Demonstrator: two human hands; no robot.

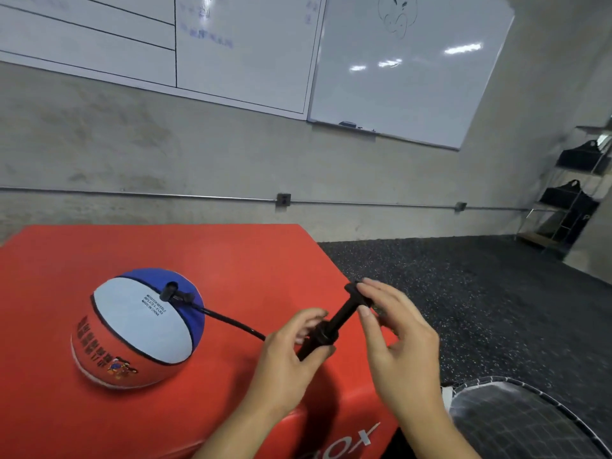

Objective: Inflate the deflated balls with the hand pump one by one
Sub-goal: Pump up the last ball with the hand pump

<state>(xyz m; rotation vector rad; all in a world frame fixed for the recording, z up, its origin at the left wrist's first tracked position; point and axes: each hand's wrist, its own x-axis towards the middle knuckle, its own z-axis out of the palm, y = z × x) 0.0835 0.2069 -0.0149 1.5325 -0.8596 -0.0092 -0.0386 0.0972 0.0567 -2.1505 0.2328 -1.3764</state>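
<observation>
A red, white and blue ball [139, 329] rests on the red padded box [231, 260], left of centre. A black hose [231, 323] runs from the needle fitting on top of the ball to a black hand pump [326, 329]. My left hand [291, 356] is wrapped around the pump's barrel. At the upper end of the pump, my right hand [394, 336] holds the T-handle with its fingertips. The handle is pulled out a short way from the barrel.
A mesh basket with a wire rim [530, 419] stands at the lower right on the dark speckled floor [480, 293]. Whiteboards [381, 61] hang on the concrete wall behind. A metal shelf with black bags [576, 193] stands at the far right.
</observation>
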